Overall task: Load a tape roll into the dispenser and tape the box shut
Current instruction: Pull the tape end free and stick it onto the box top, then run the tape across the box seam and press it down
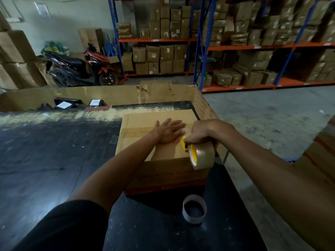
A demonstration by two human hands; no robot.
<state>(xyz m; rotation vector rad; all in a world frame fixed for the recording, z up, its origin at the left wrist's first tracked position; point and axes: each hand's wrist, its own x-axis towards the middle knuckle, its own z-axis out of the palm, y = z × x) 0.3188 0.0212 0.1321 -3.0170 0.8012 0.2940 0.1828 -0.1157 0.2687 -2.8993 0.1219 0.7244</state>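
A closed cardboard box stands on the black table, with a strip of tape across its top seam. My left hand lies flat on the box top, fingers spread. My right hand grips a yellow tape dispenser loaded with a brown tape roll, held at the box's near right edge. Whether the tape touches the box here is hidden by my hand.
An empty white tape core stands on the table in front of the box. A large open carton with black parcels sits behind the table. A scooter and shelves of boxes stand beyond on the concrete floor.
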